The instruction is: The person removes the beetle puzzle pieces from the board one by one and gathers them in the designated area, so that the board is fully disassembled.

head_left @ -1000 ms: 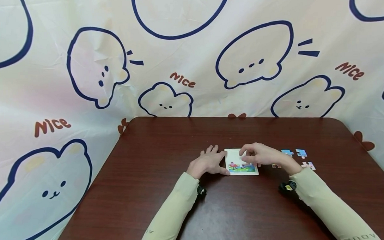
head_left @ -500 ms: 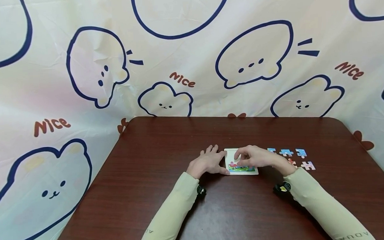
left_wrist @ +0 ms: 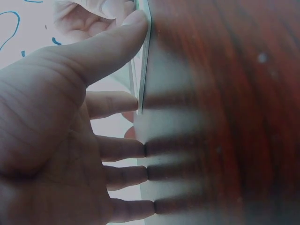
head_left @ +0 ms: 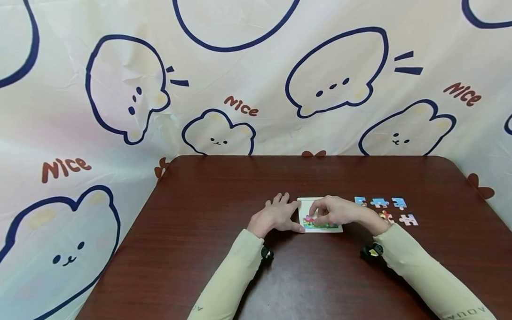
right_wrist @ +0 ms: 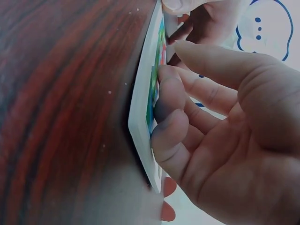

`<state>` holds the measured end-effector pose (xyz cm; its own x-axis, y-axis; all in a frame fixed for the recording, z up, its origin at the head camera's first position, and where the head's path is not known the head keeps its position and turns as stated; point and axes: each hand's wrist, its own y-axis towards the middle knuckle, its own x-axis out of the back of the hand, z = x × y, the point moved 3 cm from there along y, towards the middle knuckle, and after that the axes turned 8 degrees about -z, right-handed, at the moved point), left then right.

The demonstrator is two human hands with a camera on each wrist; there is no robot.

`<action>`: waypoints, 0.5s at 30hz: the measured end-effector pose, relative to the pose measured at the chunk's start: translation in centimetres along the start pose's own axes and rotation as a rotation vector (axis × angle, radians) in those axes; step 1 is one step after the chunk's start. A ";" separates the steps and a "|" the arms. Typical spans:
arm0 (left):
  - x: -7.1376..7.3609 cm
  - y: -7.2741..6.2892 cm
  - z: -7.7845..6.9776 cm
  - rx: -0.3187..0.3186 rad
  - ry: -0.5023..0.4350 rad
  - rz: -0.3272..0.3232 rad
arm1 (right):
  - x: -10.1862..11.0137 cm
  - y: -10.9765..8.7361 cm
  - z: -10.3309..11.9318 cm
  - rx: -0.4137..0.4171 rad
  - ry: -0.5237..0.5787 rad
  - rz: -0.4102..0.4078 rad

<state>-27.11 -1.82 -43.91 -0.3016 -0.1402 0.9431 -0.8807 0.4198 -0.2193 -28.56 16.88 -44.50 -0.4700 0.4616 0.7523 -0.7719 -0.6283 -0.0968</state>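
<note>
A small white-framed jigsaw board (head_left: 305, 206) lies flat on the table, with a band of colourful fitted pieces (head_left: 325, 225) along its near side and bare white beyond. My left hand (head_left: 276, 217) rests at the board's left side, fingers spread; in the left wrist view its thumb (left_wrist: 126, 35) and index finger (left_wrist: 115, 103) touch the frame. Over the board is my right hand (head_left: 336, 211). In the right wrist view its bent fingers (right_wrist: 171, 133) touch the board and pieces, while the thumb stands apart from the index finger. I see no piece pinched; the palm covers part of the board.
Several loose jigsaw pieces lie in two rows right of the board, among them a blue one (head_left: 379, 203), a red one (head_left: 386, 216) and a pale one (head_left: 408, 219). My right forearm partly covers that area. A cartoon-printed cloth (head_left: 272, 131) hangs behind the brown table (head_left: 223, 189).
My right hand has slid left across the board, uncovering more of the loose pieces on the right. The left hand stays at the board's edge.
</note>
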 end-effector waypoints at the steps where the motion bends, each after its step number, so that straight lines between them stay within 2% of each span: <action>1: 0.0 0.0 0.0 -0.002 -0.003 0.000 | 0.0 0.0 0.0 0.004 -0.005 -0.003; 15: -0.1 0.1 0.1 0.003 -0.013 0.002 | -0.5 0.0 0.3 0.051 -0.041 -0.023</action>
<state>-27.22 -1.83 -44.04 -0.3079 -0.1507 0.9394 -0.8812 0.4174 -0.2219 -28.25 16.48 -44.67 -0.4339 0.4508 0.7801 -0.7589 -0.6495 -0.0469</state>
